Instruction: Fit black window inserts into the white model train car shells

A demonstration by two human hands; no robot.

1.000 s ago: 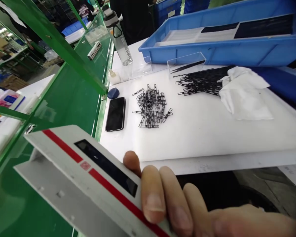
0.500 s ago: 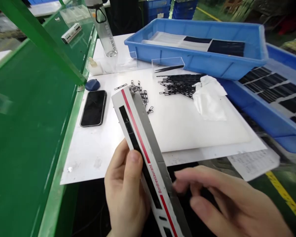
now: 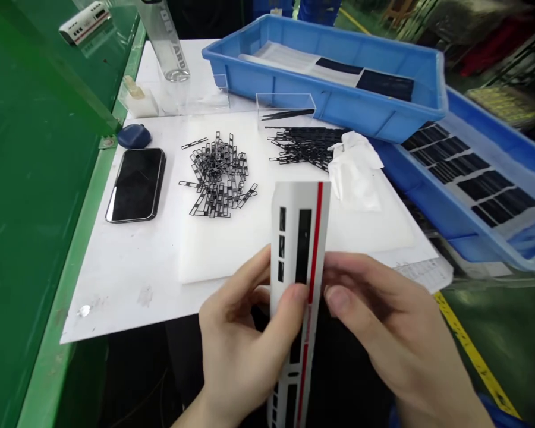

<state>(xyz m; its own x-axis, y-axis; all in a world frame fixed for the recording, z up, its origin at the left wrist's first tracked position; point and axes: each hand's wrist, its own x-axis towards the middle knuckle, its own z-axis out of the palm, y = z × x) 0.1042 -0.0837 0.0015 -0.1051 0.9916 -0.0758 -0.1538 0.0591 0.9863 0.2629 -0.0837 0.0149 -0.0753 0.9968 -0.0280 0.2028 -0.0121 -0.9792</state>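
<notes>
A white model train car shell [image 3: 289,238] with a red stripe and black window strips stands nearly upright in front of me. My left hand [image 3: 254,339] grips it from the left, thumb across the window side and fingers behind. At its right edge, my right hand [image 3: 374,315] has curled fingers against the shell, their tips partly hidden behind it. Beyond it on the white board lies a loose pile of small black window frames [image 3: 218,172]. Longer black strips [image 3: 303,145] lie in a heap to the right, with a crumpled white tissue [image 3: 354,169] beside them.
A black phone [image 3: 137,184] and a dark blue object [image 3: 134,137] lie at the left. Behind stand a small glue bottle [image 3: 142,102], a clear water bottle [image 3: 169,47] and tweezers [image 3: 289,114]. Blue bins [image 3: 258,80] border the back and right; another train car [image 3: 84,22] rests on the green surface.
The train car shell has turned more upright and shifted right, showing its row of small windows. My right hand has moved in from apart to the shell's right edge. The view has shifted.
</notes>
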